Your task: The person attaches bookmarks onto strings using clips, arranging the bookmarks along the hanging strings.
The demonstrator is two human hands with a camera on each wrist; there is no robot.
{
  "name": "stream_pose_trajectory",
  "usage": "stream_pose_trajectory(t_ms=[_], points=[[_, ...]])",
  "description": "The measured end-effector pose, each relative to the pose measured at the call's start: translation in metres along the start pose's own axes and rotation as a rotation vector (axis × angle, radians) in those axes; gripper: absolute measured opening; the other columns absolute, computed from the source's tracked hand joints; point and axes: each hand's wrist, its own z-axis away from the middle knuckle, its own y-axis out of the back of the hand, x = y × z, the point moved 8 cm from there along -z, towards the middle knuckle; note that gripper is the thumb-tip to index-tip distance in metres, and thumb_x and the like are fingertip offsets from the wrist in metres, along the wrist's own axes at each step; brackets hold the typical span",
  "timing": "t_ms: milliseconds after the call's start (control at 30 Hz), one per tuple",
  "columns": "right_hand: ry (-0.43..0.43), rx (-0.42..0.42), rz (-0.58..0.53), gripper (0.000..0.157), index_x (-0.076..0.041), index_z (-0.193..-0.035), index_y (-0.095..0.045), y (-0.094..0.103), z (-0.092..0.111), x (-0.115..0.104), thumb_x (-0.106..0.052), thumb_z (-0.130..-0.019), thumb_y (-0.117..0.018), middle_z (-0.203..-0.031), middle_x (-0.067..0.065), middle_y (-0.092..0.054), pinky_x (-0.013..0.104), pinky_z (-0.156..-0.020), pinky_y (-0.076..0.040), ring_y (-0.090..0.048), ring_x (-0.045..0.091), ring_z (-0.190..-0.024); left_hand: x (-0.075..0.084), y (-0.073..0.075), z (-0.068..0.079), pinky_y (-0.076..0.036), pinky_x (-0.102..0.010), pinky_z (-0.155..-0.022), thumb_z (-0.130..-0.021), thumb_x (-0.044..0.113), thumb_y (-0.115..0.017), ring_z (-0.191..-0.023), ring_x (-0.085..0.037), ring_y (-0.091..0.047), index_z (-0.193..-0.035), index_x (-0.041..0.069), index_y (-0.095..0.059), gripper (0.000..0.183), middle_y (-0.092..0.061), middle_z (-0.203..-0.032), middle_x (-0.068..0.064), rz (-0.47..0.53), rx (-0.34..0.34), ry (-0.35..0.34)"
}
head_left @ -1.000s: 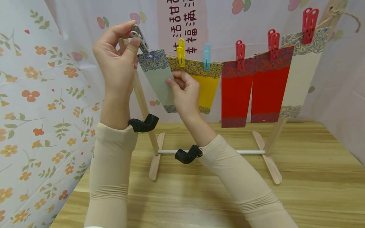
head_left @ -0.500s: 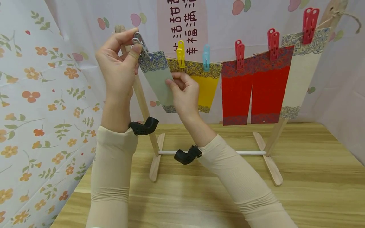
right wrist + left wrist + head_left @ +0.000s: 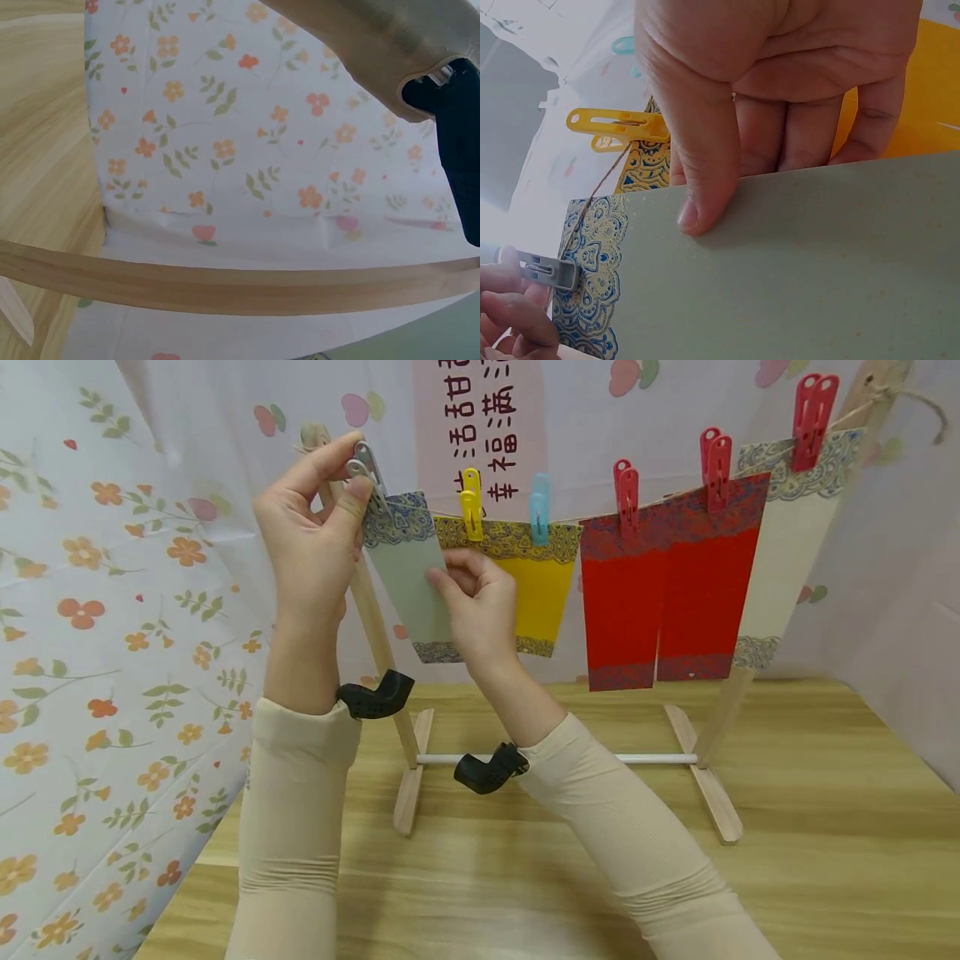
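In the head view my left hand [image 3: 311, 522] pinches the handles of a grey clothespin [image 3: 370, 472] between thumb and fingers. The clothespin's jaws sit over the twine [image 3: 589, 206] and the patterned top band of a pale green card [image 3: 401, 581], as the left wrist view shows. My right hand [image 3: 483, 610] grips this card by its right edge, thumb in front and fingers behind. A yellow card [image 3: 547, 602] hangs just beyond, under a yellow clothespin [image 3: 471, 510] and a blue clothespin [image 3: 540, 510].
Red cards [image 3: 705, 585] and a cream card [image 3: 795, 543] hang further right on red clothespins [image 3: 717, 472]. The twine runs between two wooden posts [image 3: 371, 610] joined low by a white rod [image 3: 660, 759]. A floral cloth [image 3: 150, 652] covers the left side above the wooden table [image 3: 465, 877].
My left hand has come slightly down with the grey clothespin, whose jaws now reach lower over the card's top. The pale green card and my right hand have shifted a little left.
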Motion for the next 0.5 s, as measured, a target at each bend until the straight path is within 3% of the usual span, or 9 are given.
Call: stream_pose_trajectory(t_ms=[67,267,300,400,500], points=[[-0.005,-0.026,0.004,0.016,0.006,-0.107,-0.069,-0.001,0.001,0.0,-0.003,-0.094,-0.066,-0.106,0.024,-0.073,0.037,-0.084,-0.06,-0.073,0.031,-0.098,0.003,0.0,0.0,-0.031,-0.017,-0.04,-0.089,-0.004,-0.068,-0.037,-0.009,-0.033,-0.115,-0.003,-0.072,0.026,-0.059,-0.089,-0.002,-0.034,-0.004,-0.034],[-0.025,-0.089,0.019,0.018,0.006,-0.11,-0.067,0.002,0.007,0.007,-0.004,-0.096,-0.063,-0.109,0.024,-0.072,0.039,-0.088,-0.059,-0.073,0.031,-0.102,0.003,0.001,0.001,-0.039,-0.019,-0.04,-0.086,-0.003,-0.073,-0.038,-0.012,-0.041,-0.113,-0.005,-0.072,0.027,-0.069,-0.095,-0.007,0.001,0.025,-0.045],[-0.025,-0.097,0.024,0.018,0.006,-0.11,-0.067,0.003,0.009,0.009,-0.004,-0.096,-0.064,-0.108,0.024,-0.073,0.038,-0.088,-0.059,-0.073,0.03,-0.101,0.002,0.002,0.001,-0.041,-0.02,-0.041,-0.085,-0.004,-0.073,-0.039,-0.013,-0.043,-0.112,-0.004,-0.072,0.027,-0.07,-0.098,-0.009,0.021,0.037,-0.03],[-0.027,-0.115,0.037,0.018,0.005,-0.11,-0.067,0.009,0.015,0.015,-0.005,-0.095,-0.064,-0.106,0.024,-0.073,0.03,-0.085,-0.058,-0.072,0.026,-0.097,0.007,0.003,0.003,-0.047,-0.022,-0.046,-0.088,-0.003,-0.071,-0.042,-0.014,-0.05,-0.11,-0.004,-0.073,0.022,-0.072,-0.106,-0.012,-0.032,0.04,-0.104],[-0.026,-0.144,0.032,0.018,0.005,-0.111,-0.066,0.017,0.023,0.019,-0.004,-0.095,-0.064,-0.105,0.024,-0.072,0.028,-0.086,-0.057,-0.071,0.026,-0.096,0.009,0.005,0.003,-0.051,-0.024,-0.052,-0.088,-0.003,-0.07,-0.045,-0.016,-0.054,-0.105,-0.002,-0.075,0.017,-0.071,-0.107,-0.013,-0.02,0.049,-0.115]])
